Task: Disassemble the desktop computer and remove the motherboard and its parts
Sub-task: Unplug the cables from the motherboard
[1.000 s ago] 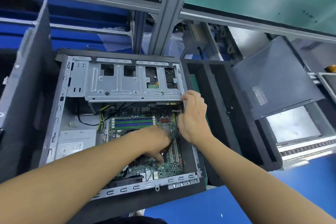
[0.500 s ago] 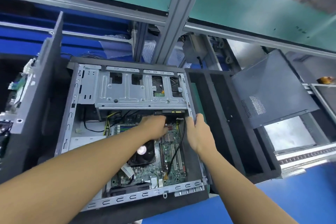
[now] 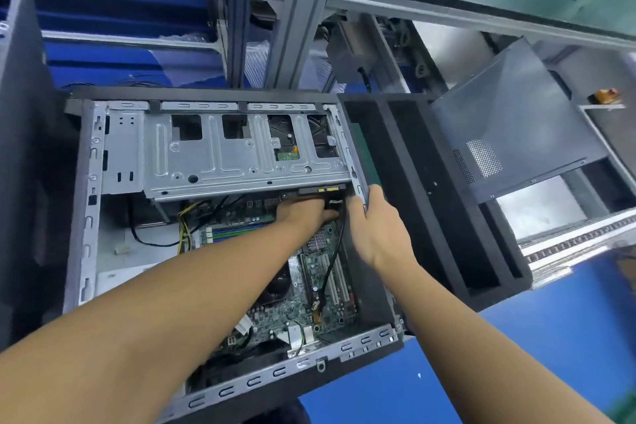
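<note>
Head camera looks down on a computer case (image 3: 86, 217) lying open on its side on a blue tabletop (image 3: 550, 337). The motherboard (image 3: 309, 317) sits flat on the floor of the case, in its near right part. On it are a small silver heat sink (image 3: 318, 239), a row of long slots and a dark fan (image 3: 277, 287) that is partly hidden by the left forearm. Memory sticks (image 3: 237, 231) lie further left, just beyond that forearm. A metal drive cage (image 3: 241, 158) spans the far side of the case, and a hard drive (image 3: 285, 139) shows through its cut-outs. Yellow wires (image 3: 184, 227) run down from under the cage on the left.

The left hand (image 3: 306, 213) reaches in under the near edge of the cage, above the motherboard. Its fingers are bent at the top end of a black cable (image 3: 332, 265) that runs down across the board to its near edge. The fingertips are hidden, so it cannot be told whether they grip the plug. The right hand (image 3: 375, 227) grips the right wall of the case, with the thumb inside and the fingers wrapped over the outer face.

Just right of the case stands a black foam tray (image 3: 430, 217) with long slots. Beyond it a grey side panel (image 3: 516, 138) with vent holes leans tilted. A metal post (image 3: 299, 10) rises behind the case.
</note>
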Tool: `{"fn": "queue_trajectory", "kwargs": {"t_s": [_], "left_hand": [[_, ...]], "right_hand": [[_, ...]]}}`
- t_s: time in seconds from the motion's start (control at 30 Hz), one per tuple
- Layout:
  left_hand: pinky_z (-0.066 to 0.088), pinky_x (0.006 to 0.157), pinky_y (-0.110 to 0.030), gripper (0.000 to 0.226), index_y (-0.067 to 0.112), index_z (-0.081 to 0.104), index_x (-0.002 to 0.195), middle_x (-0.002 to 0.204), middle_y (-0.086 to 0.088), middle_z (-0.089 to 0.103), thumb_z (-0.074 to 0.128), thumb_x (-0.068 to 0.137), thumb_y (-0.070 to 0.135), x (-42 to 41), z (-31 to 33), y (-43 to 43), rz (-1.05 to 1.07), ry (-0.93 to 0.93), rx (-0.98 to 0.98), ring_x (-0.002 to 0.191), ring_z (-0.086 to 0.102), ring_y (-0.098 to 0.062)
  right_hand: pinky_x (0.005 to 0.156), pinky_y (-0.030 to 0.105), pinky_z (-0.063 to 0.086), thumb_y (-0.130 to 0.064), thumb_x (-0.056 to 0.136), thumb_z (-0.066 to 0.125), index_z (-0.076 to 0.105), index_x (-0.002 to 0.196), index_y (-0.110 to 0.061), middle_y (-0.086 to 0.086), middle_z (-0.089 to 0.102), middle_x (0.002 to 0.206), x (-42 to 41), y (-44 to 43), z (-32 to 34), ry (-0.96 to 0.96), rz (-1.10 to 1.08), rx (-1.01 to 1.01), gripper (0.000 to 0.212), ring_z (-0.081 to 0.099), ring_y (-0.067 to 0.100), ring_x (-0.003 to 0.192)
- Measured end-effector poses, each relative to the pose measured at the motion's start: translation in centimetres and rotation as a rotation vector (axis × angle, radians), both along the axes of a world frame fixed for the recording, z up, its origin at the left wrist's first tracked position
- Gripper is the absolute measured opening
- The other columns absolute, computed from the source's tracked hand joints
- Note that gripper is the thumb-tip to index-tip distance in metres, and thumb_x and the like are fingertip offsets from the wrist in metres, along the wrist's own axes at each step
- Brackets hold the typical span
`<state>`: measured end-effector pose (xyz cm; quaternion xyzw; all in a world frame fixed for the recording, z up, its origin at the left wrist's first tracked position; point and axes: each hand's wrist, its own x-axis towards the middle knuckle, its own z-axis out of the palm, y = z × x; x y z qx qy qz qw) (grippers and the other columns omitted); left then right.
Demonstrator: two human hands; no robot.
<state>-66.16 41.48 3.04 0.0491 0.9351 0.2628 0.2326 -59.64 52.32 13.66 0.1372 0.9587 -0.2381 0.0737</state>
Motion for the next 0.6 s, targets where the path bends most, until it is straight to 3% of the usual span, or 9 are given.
{"fn": "queue_trajectory", "kwargs": {"t_s": [0.17,0.33,0.5,0.6], "left_hand": [[0.038,0.078,-0.027,0.044,0.019,0.06,0.109,0.12,-0.006,0.066,0.053,0.094,0.059,0.2,0.9,0.4,0.082,0.02,0.03,0.111,0.062,-0.028],[0.045,0.095,-0.032,0.056,0.019,0.06,0.127,0.131,-0.004,0.061,0.048,0.095,0.063,-0.2,1.6,0.3,0.147,-0.181,0.076,0.12,0.058,-0.025],[0.035,0.106,-0.038,0.045,0.005,0.056,0.135,0.14,-0.017,0.054,0.034,0.107,0.032,-0.4,1.7,-0.1,0.138,-0.271,0.147,0.13,0.049,-0.032],[0.037,0.105,-0.04,0.045,0.01,0.055,0.138,0.141,-0.012,0.054,0.035,0.106,0.034,-0.5,2.0,-0.3,0.079,-0.306,0.14,0.129,0.05,-0.032]], "right_hand": [[0.053,0.034,0.035,-0.043,0.099,0.031,0.034,0.082,-0.023,0.0,0.056,0.075,0.0,-0.2,0.0,0.017,0.004,0.037,0.027,0.053,0.018,0.065],[0.056,0.036,0.037,-0.041,0.1,0.031,0.033,0.082,-0.021,0.002,0.055,0.075,0.1,-0.3,0.1,0.03,0.01,0.047,0.027,0.052,0.019,0.064],[0.057,0.037,0.038,-0.041,0.1,0.032,0.031,0.079,-0.023,0.002,0.054,0.075,0.1,-0.2,0.1,0.035,0.008,0.045,0.028,0.051,0.02,0.064],[0.058,0.038,0.038,-0.041,0.1,0.032,0.031,0.079,-0.023,0.003,0.054,0.075,0.1,-0.2,0.1,0.034,0.015,0.042,0.028,0.05,0.021,0.064]]}}
